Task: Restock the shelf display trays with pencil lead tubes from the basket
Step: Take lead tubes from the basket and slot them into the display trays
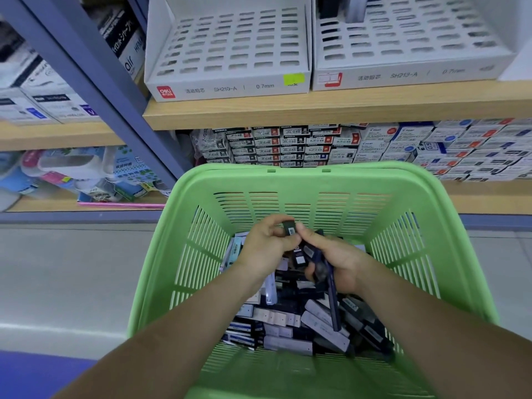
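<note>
Gathering is the step in hand: inside the green slotted plastic basket [288, 174], the left hand [263, 250] pinches one small dark pencil lead tube [289, 229] at its fingertips, while the right hand [341, 264], just beside it, curls round what looks like a bundle of dark tubes [318, 269]. Beneath both hands lies a loose heap of dark and grey tubes [305, 322]. Well above them the white perforated display trays [230, 47] stand nearly bare, so next the picked tubes must be lifted and slotted in.

two display trays [227, 88], one green basket [302, 174], two hands [266, 246], countless lead tubes [288, 345].
</note>
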`<control>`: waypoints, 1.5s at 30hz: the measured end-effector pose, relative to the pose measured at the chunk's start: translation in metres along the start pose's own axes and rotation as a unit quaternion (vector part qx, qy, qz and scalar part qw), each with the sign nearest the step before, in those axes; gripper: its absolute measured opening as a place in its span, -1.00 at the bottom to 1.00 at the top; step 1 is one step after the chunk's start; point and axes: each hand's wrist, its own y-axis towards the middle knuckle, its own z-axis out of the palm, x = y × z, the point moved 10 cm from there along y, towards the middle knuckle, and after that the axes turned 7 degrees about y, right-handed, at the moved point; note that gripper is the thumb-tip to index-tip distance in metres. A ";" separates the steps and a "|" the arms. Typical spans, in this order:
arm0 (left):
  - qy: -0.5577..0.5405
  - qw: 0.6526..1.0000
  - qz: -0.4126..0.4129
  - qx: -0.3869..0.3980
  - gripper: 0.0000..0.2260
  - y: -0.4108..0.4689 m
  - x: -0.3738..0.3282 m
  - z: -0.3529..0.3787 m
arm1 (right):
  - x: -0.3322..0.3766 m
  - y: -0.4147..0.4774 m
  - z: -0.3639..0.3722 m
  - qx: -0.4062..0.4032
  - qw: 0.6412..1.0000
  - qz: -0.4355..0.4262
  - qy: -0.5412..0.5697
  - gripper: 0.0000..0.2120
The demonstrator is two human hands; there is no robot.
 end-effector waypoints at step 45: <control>-0.328 0.920 0.215 -0.027 -0.88 -0.063 -0.201 -0.072 | 0.131 -0.125 0.144 0.158 0.948 -0.232 -0.153 -0.82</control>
